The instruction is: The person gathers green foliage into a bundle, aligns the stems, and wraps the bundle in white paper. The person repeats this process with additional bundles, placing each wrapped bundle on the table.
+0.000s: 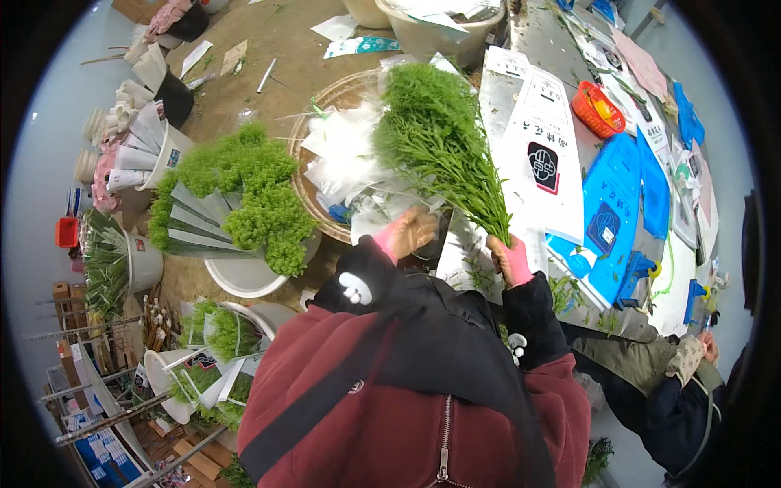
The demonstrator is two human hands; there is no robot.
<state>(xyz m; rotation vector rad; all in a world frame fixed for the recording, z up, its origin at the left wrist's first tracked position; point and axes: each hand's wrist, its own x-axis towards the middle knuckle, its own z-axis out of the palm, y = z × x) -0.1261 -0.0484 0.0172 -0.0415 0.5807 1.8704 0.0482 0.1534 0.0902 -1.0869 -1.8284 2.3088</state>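
Note:
My right hand [507, 259], in a pink and tan glove, grips the bundled stem ends of a leafy green bunch [451, 134]. The feathery tops of the bunch point away from me, over a wide basket. My left hand [412, 232], gloved alike, hovers near the basket's closer edge with its fingers extended and nothing seen in it. Crumpled white and clear wrapping [341, 152] fills much of the basket [299, 201]. White printed flower sleeves [540, 152] lie on the metal table just right of the bunch.
Blue printed sleeves [613, 213] and an orange plastic basket [597, 110] lie farther right. Left of me, wrapped green bunches [244, 189] stand above a white bucket [244, 277]. A large tub [451, 36] stands ahead. Another person's hand [708, 346] shows at lower right.

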